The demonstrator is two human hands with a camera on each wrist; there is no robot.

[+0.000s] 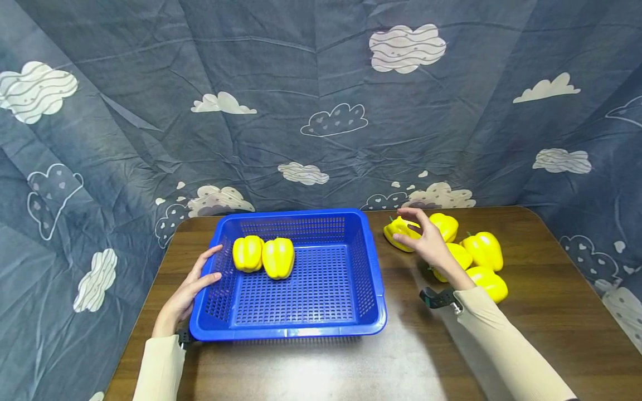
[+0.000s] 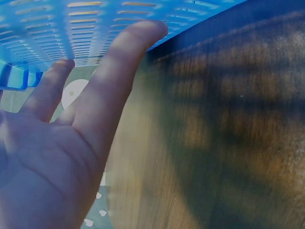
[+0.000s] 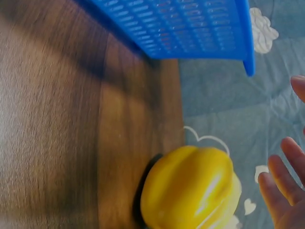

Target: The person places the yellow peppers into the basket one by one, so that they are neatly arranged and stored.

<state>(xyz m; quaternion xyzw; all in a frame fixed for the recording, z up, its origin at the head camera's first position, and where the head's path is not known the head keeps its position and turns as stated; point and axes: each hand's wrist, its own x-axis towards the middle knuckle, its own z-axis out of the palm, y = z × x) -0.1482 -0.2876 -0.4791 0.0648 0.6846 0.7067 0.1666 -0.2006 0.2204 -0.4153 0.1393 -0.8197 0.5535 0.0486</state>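
A blue plastic basket (image 1: 291, 333) with slotted walls holds two yellow bell peppers (image 1: 278, 258) side by side at its left. My left hand (image 1: 183, 298) lies at its left rim, thumb and fingers spread and mostly straight, their tips overlapping the rim. In the left wrist view, the thumb (image 2: 114, 71) extends toward the slotted wall. My right hand (image 1: 428, 239) hovers at a yellow bell pepper (image 1: 397, 229) right of the basket, thumb and fingers apart. In the right wrist view, a gap shows between the fingers (image 3: 281, 179) and a yellow bell pepper (image 3: 188, 191).
Several more yellow bell peppers (image 1: 484, 250) are grouped on the brown wooden table (image 1: 551, 312), partly behind my right hand and forearm. A dark cloth (image 1: 281, 67) printed with clouds hangs behind the table's far edge.
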